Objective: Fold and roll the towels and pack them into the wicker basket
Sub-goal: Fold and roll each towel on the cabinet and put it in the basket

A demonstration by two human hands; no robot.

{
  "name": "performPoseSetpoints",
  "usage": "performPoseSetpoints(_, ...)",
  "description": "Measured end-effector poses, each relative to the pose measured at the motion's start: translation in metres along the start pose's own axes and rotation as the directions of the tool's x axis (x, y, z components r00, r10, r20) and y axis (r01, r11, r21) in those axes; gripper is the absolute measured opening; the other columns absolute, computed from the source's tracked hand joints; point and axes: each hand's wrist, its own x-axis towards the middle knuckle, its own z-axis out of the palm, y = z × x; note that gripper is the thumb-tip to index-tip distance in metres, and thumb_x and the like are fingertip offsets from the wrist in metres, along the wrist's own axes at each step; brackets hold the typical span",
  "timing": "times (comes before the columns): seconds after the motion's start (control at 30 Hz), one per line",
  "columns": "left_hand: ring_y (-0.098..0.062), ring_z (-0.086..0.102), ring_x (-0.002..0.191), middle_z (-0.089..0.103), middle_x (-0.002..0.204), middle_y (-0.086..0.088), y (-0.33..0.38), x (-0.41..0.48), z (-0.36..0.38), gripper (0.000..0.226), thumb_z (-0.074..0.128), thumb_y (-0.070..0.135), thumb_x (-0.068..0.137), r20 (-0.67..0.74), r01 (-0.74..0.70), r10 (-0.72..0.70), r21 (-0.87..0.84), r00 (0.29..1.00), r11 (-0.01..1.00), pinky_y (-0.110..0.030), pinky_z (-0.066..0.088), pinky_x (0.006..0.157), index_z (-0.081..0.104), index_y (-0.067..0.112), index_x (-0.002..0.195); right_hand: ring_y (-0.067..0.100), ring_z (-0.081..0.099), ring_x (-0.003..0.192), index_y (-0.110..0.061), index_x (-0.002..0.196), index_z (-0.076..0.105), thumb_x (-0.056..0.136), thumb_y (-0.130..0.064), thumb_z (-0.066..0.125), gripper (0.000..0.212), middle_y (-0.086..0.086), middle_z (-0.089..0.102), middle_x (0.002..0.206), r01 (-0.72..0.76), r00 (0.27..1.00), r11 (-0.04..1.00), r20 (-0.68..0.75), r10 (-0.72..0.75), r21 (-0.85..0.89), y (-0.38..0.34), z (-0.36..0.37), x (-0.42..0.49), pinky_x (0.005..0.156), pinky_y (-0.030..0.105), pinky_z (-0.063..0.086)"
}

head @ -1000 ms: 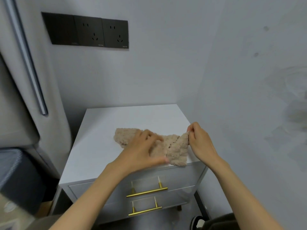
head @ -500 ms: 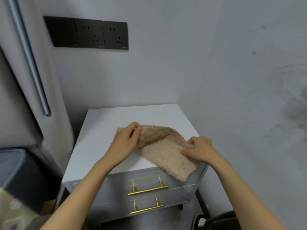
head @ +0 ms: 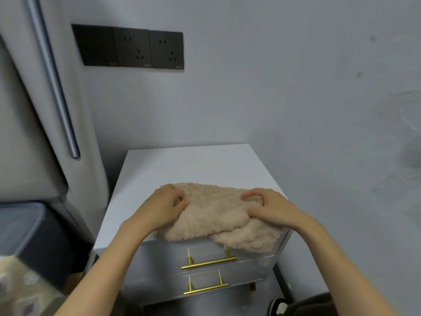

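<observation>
Beige towel [head: 211,215]: doubled over between my hands, lately open.
Left hand [head: 164,208]: curled, gripping its edge.
Right hand [head: 268,208]: pinching the opposite edge.
Fold: made; rolling likely next.

Single head-worn wide-angle view. We look forward and down from close range onto a white nightstand [head: 182,169] in a room corner; the left hand [head: 166,207] and right hand [head: 271,209], gripping the towel [head: 211,215], fall mid-frame, with the socket panel [head: 132,47] on the facing wall upper left.
</observation>
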Motion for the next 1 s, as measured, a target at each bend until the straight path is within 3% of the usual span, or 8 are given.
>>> performPoseSetpoints(0.1, -0.008, 0.05, 0.073, 0.053, 0.081, 0.009, 0.003, -0.004, 0.0, 0.025, 0.039, 0.033, 0.101, 0.129, -0.046, 0.041, 0.035, 0.991, 0.998, -0.025, 0.043, 0.07, 0.048, 0.026, 0.078, -0.004, 0.05, 0.092, -0.039, 0.11, 0.067, 0.084, -0.021, 0.054, 0.035, -0.014, 0.06, 0.118, 0.001, 0.996, 0.992, 0.087, 0.01, -0.128, -0.006, 0.008, 0.002, 0.076, 0.015, 0.036)
performPoseSetpoints(0.23, -0.014, 0.053, 0.076, 0.056, 0.084, 0.006, 0.005, -0.003, 0.005, 0.021, 0.028, 0.032, 0.103, 0.128, -0.005, -0.015, 0.153, 0.992, 0.988, -0.032, 0.045, 0.074, 0.046, 0.021, 0.101, 0.011, 0.057, 0.111, -0.045, 0.121, 0.061, 0.092, -0.027, 0.043, 0.039, -0.016, 0.059, 0.13, -0.048, 0.999, 0.889, -0.037, 0.036, -0.456, -0.017, 0.012, 0.009, 0.08, 0.025, 0.043)
performPoseSetpoints(0.33, -0.015, 0.049, 0.074, 0.046, 0.078, 0.009, 0.008, 0.005, 0.007, 0.01, 0.03, 0.023, 0.102, 0.104, 0.019, -0.043, 0.218, 0.994, 0.976, -0.031, 0.04, 0.068, 0.04, 0.021, 0.102, 0.017, 0.058, 0.111, -0.048, 0.129, 0.054, 0.096, -0.023, 0.037, 0.045, -0.012, 0.058, 0.132, -0.092, 0.996, 0.783, -0.068, 0.064, -0.615, -0.024, 0.013, 0.017, 0.074, 0.027, 0.04)
performPoseSetpoints(0.5, -0.017, 0.051, 0.081, 0.058, 0.105, 0.0, 0.002, 0.032, 0.007, 0.023, 0.031, 0.021, 0.102, 0.079, 0.047, -0.059, 0.142, 0.995, 0.989, -0.032, 0.044, 0.075, 0.043, 0.015, 0.12, 0.022, 0.057, 0.106, -0.039, 0.129, 0.051, 0.094, -0.015, 0.034, 0.046, -0.002, 0.06, 0.123, -0.179, 0.984, 0.683, -0.115, 0.139, -0.708, -0.016, 0.015, 0.05, 0.071, 0.03, 0.033)
performPoseSetpoints(0.67, -0.02, 0.055, 0.076, 0.056, 0.084, -0.001, -0.009, 0.049, 0.01, 0.021, 0.027, 0.025, 0.103, 0.011, 0.049, -0.048, -0.019, 0.999, 0.999, -0.033, 0.044, 0.069, 0.045, 0.014, 0.101, 0.025, 0.055, 0.115, -0.036, 0.141, 0.042, 0.096, -0.012, 0.029, 0.053, 0.003, 0.058, 0.131, -0.183, 0.963, 0.828, -0.265, 0.043, -0.53, 0.0, 0.021, 0.074, 0.085, 0.034, 0.042)
performPoseSetpoints(0.8, -0.015, 0.048, 0.067, 0.054, 0.078, -0.001, -0.008, 0.053, 0.005, 0.024, 0.028, 0.026, 0.104, -0.157, 0.057, -0.1, -0.253, 0.982, 0.966, -0.027, 0.034, 0.056, 0.044, 0.012, 0.093, 0.02, 0.06, 0.09, -0.025, 0.126, 0.051, 0.094, -0.029, 0.048, 0.032, 0.005, 0.066, 0.099, -0.111, 0.902, 0.994, -0.418, 0.11, 0.023, 0.0, 0.013, 0.076, 0.07, 0.032, 0.046)
performPoseSetpoints(0.9, -0.016, 0.051, 0.078, 0.056, 0.089, 0.001, -0.014, 0.056, -0.002, 0.026, 0.031, 0.028, 0.103, -0.251, 0.088, -0.277, -0.575, 0.927, 0.813, -0.029, 0.039, 0.065, 0.049, 0.011, 0.099, 0.014, 0.061, 0.074, -0.024, 0.115, 0.052, 0.08, -0.04, 0.073, 0.044, 0.005, 0.065, 0.091, -0.058, 0.891, 0.89, -0.38, 0.251, 0.452, -0.001, -0.005, 0.063, 0.054, 0.023, 0.04)
performPoseSetpoints(1.0, -0.019, 0.051, 0.085, 0.056, 0.093, 0.002, -0.02, 0.053, -0.008, 0.025, 0.031, 0.032, 0.103, -0.259, 0.089, -0.377, -0.711, 0.889, 0.697, -0.035, 0.042, 0.071, 0.05, 0.015, 0.103, 0.014, 0.064, 0.081, -0.022, 0.12, 0.047, 0.07, -0.036, 0.084, 0.063, 0.007, 0.065, 0.104, -0.146, 0.92, 0.791, -0.211, 0.329, 0.594, 0.003, -0.018, 0.046, 0.057, 0.024, 0.044)
